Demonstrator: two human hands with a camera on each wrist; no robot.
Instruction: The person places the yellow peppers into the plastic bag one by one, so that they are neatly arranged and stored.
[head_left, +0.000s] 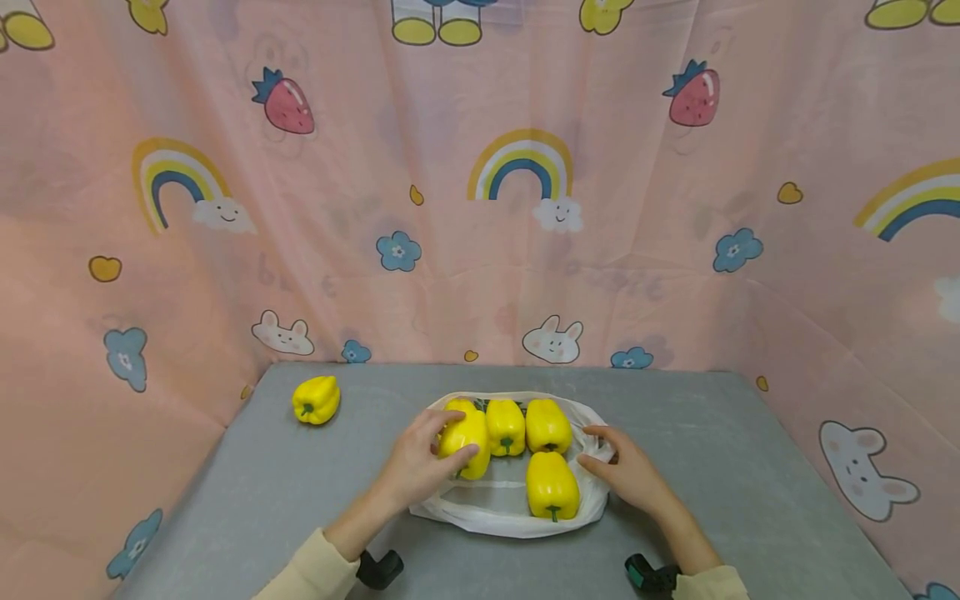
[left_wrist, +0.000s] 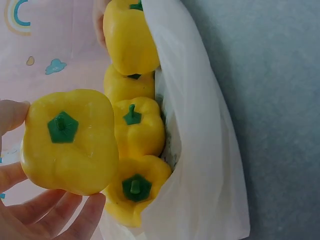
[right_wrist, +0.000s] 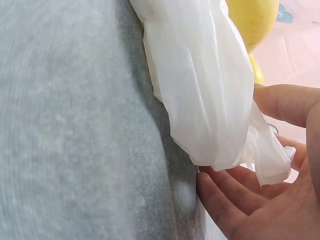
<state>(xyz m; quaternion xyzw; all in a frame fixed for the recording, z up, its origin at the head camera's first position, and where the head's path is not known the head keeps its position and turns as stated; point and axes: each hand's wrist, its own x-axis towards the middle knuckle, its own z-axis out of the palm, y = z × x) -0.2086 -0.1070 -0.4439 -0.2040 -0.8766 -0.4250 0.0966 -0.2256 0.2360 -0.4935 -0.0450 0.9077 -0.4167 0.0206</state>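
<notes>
My left hand [head_left: 425, 454] grips a yellow bell pepper [head_left: 465, 443] between thumb and fingers, over the left part of a white plastic bag [head_left: 495, 527]. In the left wrist view that bell pepper [left_wrist: 70, 142] faces the camera with its green stem, in front of the others. Several more yellow bell peppers sit in the open bag, one at the front right [head_left: 552, 487] and the rest along the back. My right hand [head_left: 630, 467] holds the bag's right edge; in the right wrist view the thumb is on one side of the crumpled plastic [right_wrist: 210, 110] and the fingers on the other.
Another yellow bell pepper [head_left: 316, 400] lies alone at the back left of the grey table [head_left: 300, 492]. A pink patterned cloth [head_left: 450, 300] hangs behind the table and along its sides. Dark devices are worn at both wrists.
</notes>
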